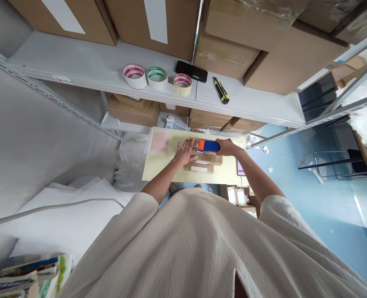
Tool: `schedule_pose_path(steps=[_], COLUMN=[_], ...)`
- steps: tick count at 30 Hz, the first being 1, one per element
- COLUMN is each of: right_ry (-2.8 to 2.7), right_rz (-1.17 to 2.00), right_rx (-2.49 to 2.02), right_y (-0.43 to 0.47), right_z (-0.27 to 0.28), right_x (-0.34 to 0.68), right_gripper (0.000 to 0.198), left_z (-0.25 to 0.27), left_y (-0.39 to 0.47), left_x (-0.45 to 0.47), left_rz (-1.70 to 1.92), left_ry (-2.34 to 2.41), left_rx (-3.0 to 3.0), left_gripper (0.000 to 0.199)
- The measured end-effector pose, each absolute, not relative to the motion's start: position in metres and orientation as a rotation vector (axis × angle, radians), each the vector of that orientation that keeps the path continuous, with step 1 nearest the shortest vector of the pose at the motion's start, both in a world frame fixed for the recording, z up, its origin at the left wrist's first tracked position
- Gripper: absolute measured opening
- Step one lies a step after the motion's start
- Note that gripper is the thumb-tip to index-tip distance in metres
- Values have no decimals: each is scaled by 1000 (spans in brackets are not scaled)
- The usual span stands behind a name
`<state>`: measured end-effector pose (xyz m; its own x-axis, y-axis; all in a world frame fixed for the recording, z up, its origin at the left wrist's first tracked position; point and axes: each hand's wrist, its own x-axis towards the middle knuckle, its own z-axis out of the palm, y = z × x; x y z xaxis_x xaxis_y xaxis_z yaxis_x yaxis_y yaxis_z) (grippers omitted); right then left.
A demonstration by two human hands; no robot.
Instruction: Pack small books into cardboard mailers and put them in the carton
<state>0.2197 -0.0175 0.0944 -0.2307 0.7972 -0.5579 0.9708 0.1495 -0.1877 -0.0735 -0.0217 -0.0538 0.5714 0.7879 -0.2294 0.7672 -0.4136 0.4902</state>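
My right hand (pixel 228 147) is wrapped round a blue and orange tape dispenser (pixel 211 145), held over small cardboard boxes on a pale yellow table (pixel 157 167). My left hand (pixel 185 152), fingers spread, lies on the left end of a cardboard box (pixel 207 158) just left of the dispenser's orange end. Closer to me, another small box (pixel 199 167) with a white label shows below it. The dispenser and both hands cover part of the boxes, and the tape itself is too small to make out.
Above the table runs a grey shelf (pixel 90 68) with tape rolls (pixel 157 78), a black phone-like object (pixel 191 71), a yellow utility knife (pixel 221 90) and large cartons (pixel 227 54). A pink sheet (pixel 159 142) lies on the table's left. A lit phone (pixel 240 169) sits at its right edge.
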Motion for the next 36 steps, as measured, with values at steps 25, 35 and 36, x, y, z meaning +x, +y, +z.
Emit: schedule_pose_path(steps=[25, 35, 36], right_ry=[1905, 1956, 1954], right_rz=[-696, -742, -748], right_rx=[1905, 1929, 1929], right_y=[-60, -69, -68], right_z=[111, 81, 79], right_x=[407, 437, 438], right_gripper=[42, 45, 45], left_z=[-34, -18, -17], left_y=[-24, -1, 4], left_x=[-66, -37, -32], left_rz=[-59, -124, -147], left_ry=[1370, 1363, 1355], left_rx=[2151, 2228, 2242], left_gripper=[114, 129, 133])
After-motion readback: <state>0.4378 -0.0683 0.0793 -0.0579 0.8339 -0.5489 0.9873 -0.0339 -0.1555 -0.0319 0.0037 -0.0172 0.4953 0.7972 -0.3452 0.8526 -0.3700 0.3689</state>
